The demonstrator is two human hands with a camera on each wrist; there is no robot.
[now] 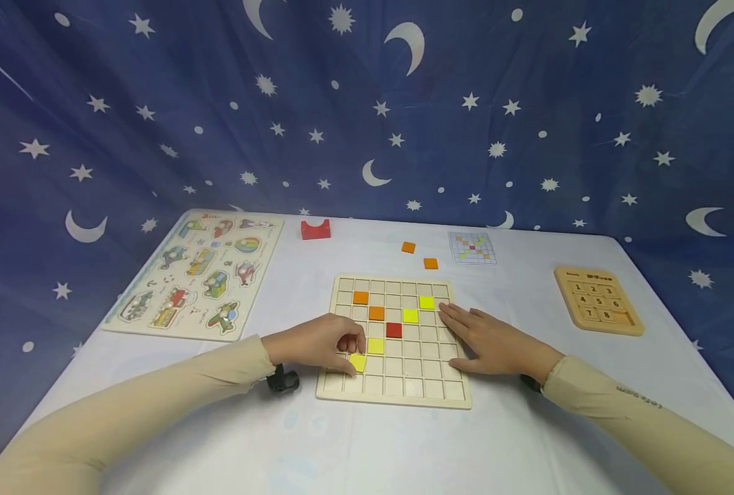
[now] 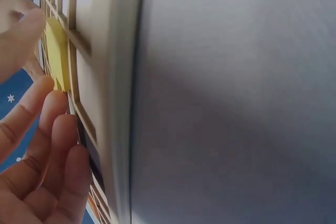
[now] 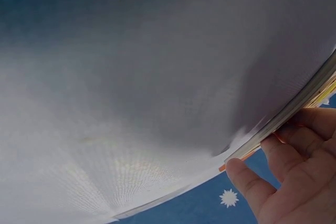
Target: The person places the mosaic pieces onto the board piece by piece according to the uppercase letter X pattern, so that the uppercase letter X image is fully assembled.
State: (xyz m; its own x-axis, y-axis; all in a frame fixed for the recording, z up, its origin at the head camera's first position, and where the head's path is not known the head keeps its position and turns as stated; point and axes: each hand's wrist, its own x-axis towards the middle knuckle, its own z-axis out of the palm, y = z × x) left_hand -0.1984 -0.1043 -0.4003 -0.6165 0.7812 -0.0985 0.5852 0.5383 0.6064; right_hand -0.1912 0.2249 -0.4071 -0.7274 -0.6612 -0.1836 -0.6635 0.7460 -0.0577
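Note:
A light wooden grid board (image 1: 413, 388) lies at the middle of the table. My left hand (image 1: 320, 342) is at its left side, thumb and curled fingers pinching a yellow square tile (image 1: 357, 362) at a lower-left cell. In the left wrist view the yellow tile (image 2: 58, 56) stands between thumb and index fingertip. Up the same diagonal are another yellow tile (image 1: 376, 346), a red tile (image 1: 394, 331) and two more yellow tiles (image 1: 410, 316). Two orange tiles (image 1: 376, 313) sit at the upper left. My right hand (image 1: 493, 342) rests on the board's right edge, fingers extended.
Behind the board lie two loose orange tiles (image 1: 430, 263), a pattern card (image 1: 473, 248) and a red notched block (image 1: 315, 229). A picture puzzle board (image 1: 175, 268) is on the left, a wooden number puzzle (image 1: 598, 300) on the right. A starry blue cloth (image 1: 317, 89) hangs behind.

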